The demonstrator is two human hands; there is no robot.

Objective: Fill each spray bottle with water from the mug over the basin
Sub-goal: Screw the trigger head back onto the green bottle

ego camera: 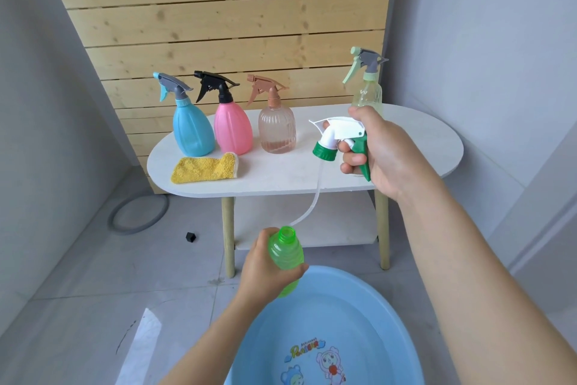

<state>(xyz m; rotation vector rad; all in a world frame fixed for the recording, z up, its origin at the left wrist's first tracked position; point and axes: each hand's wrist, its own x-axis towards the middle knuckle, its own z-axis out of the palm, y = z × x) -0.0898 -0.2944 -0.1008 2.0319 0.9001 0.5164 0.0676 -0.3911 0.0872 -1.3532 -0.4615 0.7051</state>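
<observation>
1. Green spray bottle is where it's all happening right now: cap off, neck open, held just past the far rim of the blue basin, between the basin and the table.
2. My left hand is wrapped around the bottle's body, thumb on the basin side, and the bottle leans a bit away from me. Before pouring I'd bring it back over the basin proper so any spill lands in there and not on the floor tiles.
3. My right hand is clamped on the white and green trigger head, fingers curled round the trigger, held up above the basin at about table height. Its dip tube hangs down in a curve and the tip looks like it's right at the bottle's mouth; can't tell if it's fully out.
4. To do this bit well, I reckon: lift the head straight up until the tube clears the neck, then park it on the table so the right hand is free for the mug.
5. No mug in view from where I'm watching, so I'd have to look for it.
6. The other four bottles stand on the table beyond the basin: blue, pink, clear ribbed one with a little liquid at the bottom, and a pale green one behind my right hand. A yellow cloth lies in front of the blue one.
</observation>
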